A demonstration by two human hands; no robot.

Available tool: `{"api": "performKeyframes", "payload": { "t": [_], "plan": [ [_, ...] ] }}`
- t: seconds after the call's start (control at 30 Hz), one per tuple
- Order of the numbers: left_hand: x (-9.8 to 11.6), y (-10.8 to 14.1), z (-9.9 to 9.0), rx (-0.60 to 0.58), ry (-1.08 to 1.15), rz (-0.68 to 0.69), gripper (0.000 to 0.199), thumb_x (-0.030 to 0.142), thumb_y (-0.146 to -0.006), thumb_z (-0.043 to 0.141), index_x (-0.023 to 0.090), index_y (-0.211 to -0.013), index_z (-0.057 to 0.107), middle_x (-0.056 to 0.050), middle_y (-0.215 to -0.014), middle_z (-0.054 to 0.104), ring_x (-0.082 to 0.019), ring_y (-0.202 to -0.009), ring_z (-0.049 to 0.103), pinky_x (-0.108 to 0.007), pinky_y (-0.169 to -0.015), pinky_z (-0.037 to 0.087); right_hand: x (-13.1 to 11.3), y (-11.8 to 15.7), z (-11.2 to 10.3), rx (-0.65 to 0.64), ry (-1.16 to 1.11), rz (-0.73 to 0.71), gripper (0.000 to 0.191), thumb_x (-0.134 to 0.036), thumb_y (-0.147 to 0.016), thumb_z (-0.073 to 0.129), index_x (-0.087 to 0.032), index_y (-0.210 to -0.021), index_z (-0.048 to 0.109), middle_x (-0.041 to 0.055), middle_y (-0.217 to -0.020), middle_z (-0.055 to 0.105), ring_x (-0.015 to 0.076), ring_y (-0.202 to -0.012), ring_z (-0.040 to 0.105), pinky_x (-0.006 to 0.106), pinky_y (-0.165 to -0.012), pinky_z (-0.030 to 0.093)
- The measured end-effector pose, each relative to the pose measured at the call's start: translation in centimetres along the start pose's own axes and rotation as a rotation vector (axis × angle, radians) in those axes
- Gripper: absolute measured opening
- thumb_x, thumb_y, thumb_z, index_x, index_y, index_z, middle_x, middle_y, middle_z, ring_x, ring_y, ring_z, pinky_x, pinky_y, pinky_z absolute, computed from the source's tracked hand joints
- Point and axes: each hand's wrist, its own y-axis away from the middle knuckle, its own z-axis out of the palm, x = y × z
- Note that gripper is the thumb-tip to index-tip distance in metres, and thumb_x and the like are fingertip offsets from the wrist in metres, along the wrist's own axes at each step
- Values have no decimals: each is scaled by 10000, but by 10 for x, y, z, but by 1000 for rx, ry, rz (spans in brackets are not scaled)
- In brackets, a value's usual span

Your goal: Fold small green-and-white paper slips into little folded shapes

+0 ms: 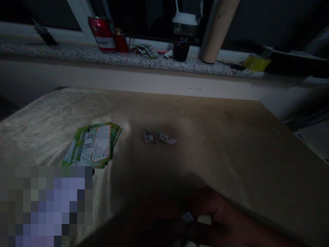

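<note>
At the bottom of the head view my right hand [217,211] is closed, thumb and fingers bent around a small piece of printed paper [187,217]. My left hand [156,218] meets it from the left and seems closed on the same paper, though deep shadow hides most of its fingers. Farther up the table lie two small folded bits of printed paper, a squarish one [150,137] and a longer strip [167,138], nearly touching. A fanned stack of green printed cards [99,144] rests to the left.
Behind the cloth-covered table [218,137] runs a speckled windowsill [149,63]. On it stand a red can [102,34], a small red container [121,42], crumpled wrappers [146,51], a lidded cup [181,43] and a cardboard tube [218,32]. Pixelation covers the lower left corner.
</note>
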Motion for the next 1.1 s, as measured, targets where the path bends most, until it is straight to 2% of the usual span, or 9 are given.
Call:
{"api": "performKeyframes", "payload": {
  "t": [0.1, 0.23, 0.43, 0.57, 0.83, 0.97, 1.1],
  "plan": [
    [1, 1, -2, -21, -9, 14, 295, 437, -1084, 607, 218, -971, 769, -4, -865, 713, -159, -770, 664, -219, -720, 549, 1, 0, -2, -21, 4, 23, 291, -333, -983, 787, -127, -787, 724, -37, -659, 538, 83, -586, 491, 193, -593, 420],
    [-1, 3, -1, -7, -15, 6, 271, 413, -1086, 601, 226, -990, 771, -6, -849, 720, -163, -757, 668, -212, -681, 551, 2, 0, -3, 4, 14, 31, 300, -311, -957, 823, -120, -759, 704, -43, -641, 525, 77, -576, 477, 188, -577, 401],
    [-2, 3, 0, 41, -11, 1, 204, 383, -1074, 633, 259, -1101, 793, -28, -969, 784, -194, -862, 722, -244, -773, 589, -2, -1, -1, 35, 9, 29, 328, -276, -953, 825, -129, -715, 654, -54, -642, 513, 65, -573, 462, 170, -561, 380],
    [0, 1, -1, 40, -7, -3, 204, 382, -1066, 643, 255, -1100, 799, -27, -968, 790, -195, -866, 733, -240, -766, 586, -2, -1, -1, 41, 9, 34, 323, -276, -950, 826, -126, -718, 659, -54, -633, 503, 69, -572, 457, 178, -571, 392],
    [14, -10, 1, 25, 36, -26, 357, 506, -1070, 604, 214, -1072, 809, -40, -953, 804, -203, -864, 740, -242, -768, 588, 1, -2, -1, 82, 0, -10, 279, -230, -919, 851, -127, -732, 673, -53, -645, 526, 67, -579, 458, 166, -562, 389],
    [13, -10, 1, 12, 45, -43, 409, 539, -1076, 578, 204, -1033, 808, -43, -910, 788, -203, -847, 730, -250, -765, 582, 0, -2, 0, 73, -10, -1, 282, -241, -925, 846, -128, -734, 672, -47, -653, 540, 73, -589, 473, 170, -571, 400],
    [10, -9, 2, 52, 39, -42, 468, 587, -1058, 582, 183, -953, 794, -41, -850, 761, -194, -794, 713, -237, -717, 566, -6, -6, -1, 60, -26, -27, 289, -246, -959, 813, -131, -741, 663, -59, -663, 526, 58, -571, 434, 157, -566, 384]
  ]
}}
